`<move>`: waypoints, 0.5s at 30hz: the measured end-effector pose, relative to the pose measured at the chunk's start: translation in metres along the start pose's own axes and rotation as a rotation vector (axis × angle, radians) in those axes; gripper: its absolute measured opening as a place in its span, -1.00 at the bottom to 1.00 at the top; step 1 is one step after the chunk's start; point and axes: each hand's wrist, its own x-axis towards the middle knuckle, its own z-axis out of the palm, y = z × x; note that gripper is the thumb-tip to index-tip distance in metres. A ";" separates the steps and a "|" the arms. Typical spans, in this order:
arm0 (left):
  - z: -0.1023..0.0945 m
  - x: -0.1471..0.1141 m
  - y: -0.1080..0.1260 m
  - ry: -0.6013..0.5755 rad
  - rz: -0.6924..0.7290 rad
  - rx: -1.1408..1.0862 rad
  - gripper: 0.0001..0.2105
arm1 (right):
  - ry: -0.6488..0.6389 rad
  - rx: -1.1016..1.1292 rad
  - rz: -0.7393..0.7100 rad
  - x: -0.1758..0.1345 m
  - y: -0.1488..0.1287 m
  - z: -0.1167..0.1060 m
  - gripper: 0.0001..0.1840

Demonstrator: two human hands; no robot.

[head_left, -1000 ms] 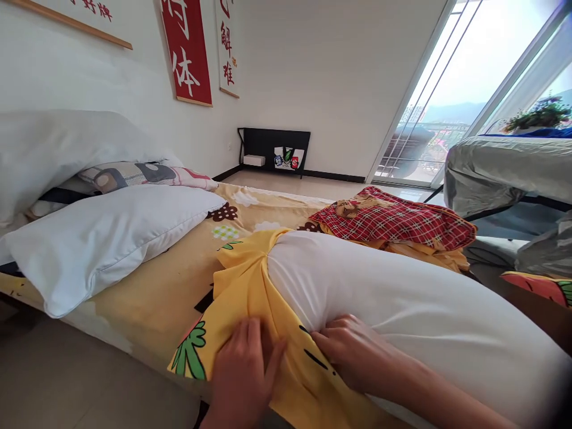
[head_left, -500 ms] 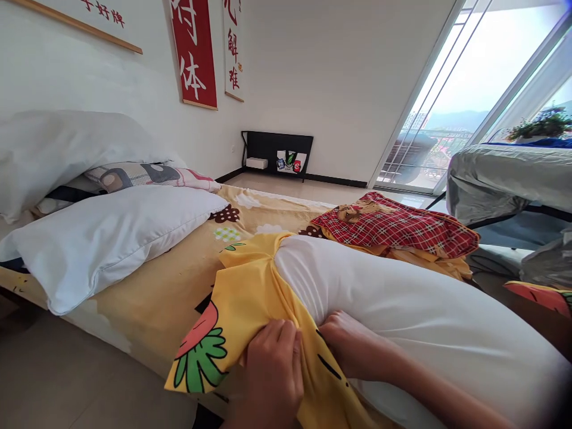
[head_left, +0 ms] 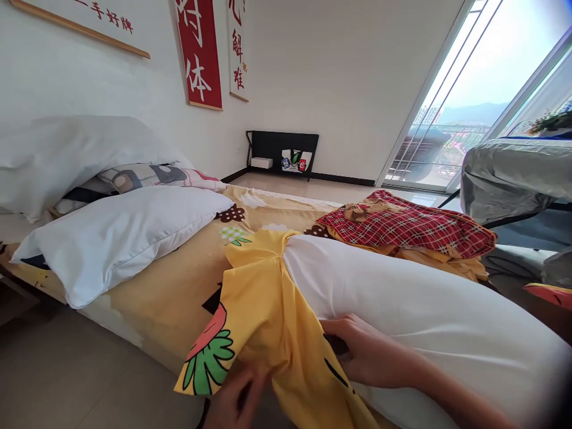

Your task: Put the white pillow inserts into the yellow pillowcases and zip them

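A plump white pillow [head_left: 424,292] lies across the near side of the bed, partly inside a yellow pillowcase [head_left: 263,298] with fruit and green leaf prints. The case is bunched in folds around the pillow's left end, and its loose part hangs over the bed's edge. Low at the front, my left hand [head_left: 239,399], slightly blurred, pinches the lower edge of the case, its fingertips partly hidden by cloth. My right hand [head_left: 357,348] is curled at the case's rim against the pillow's near side, thumb and fingers closed on the cloth.
Another white pillow [head_left: 134,232] lies to the left on the patterned bedsheet [head_left: 179,286]. A red checked pillow [head_left: 411,223] rests beyond the one I handle. A black low shelf [head_left: 281,143] stands by the wall; a grey-covered piece of furniture [head_left: 522,173] is at right.
My left hand has moved down and left from the top of the yellow case to its lower edge. My right hand has loosened a little in place. The view has shifted slightly left.
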 end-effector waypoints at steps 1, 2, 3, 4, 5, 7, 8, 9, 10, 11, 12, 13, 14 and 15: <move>-0.017 -0.002 -0.014 0.070 -0.157 -0.065 -0.57 | 0.011 0.057 -0.001 -0.004 -0.002 -0.002 -0.89; -0.034 -0.001 -0.027 0.137 -0.281 -0.130 -0.51 | 0.027 0.112 0.006 -0.007 -0.003 -0.003 -0.85; -0.052 0.005 -0.038 0.169 -0.378 -0.181 -0.48 | 0.040 0.157 0.028 -0.010 -0.005 -0.003 -0.78; -0.068 0.014 -0.046 0.187 -0.412 -0.197 -0.46 | 0.047 0.187 0.071 -0.010 -0.008 -0.002 -0.71; -0.081 0.026 -0.049 0.184 -0.440 -0.223 -0.45 | 0.049 0.197 0.133 -0.009 -0.011 0.001 -0.64; -0.096 0.055 -0.044 0.068 -0.541 -0.339 -0.45 | 0.057 0.153 0.273 0.000 -0.018 0.007 -0.59; -0.096 0.070 -0.036 -0.037 -0.566 -0.386 -0.45 | 0.067 0.109 0.328 0.006 -0.021 0.011 -0.62; -0.093 0.084 -0.027 -0.150 -0.560 -0.399 -0.45 | 0.085 0.061 0.365 0.013 -0.024 0.014 -0.67; -0.087 0.096 -0.017 -0.249 -0.519 -0.373 -0.46 | 0.105 0.022 0.384 0.019 -0.027 0.016 -0.72; -0.079 0.106 -0.009 -0.322 -0.458 -0.316 -0.49 | 0.116 0.002 0.388 0.024 -0.028 0.018 -0.77; -0.071 0.112 -0.003 -0.362 -0.397 -0.248 -0.51 | 0.113 0.012 0.387 0.027 -0.027 0.019 -0.80; -0.063 0.116 -0.001 -0.376 -0.345 -0.191 -0.53 | 0.105 0.058 0.382 0.028 -0.026 0.019 -0.81; -0.057 0.118 -0.002 -0.376 -0.315 -0.150 -0.54 | 0.096 0.143 0.372 0.028 -0.025 0.019 -0.80; -0.052 0.119 -0.005 -0.376 -0.316 -0.124 -0.55 | 0.093 0.259 0.351 0.026 -0.023 0.018 -0.78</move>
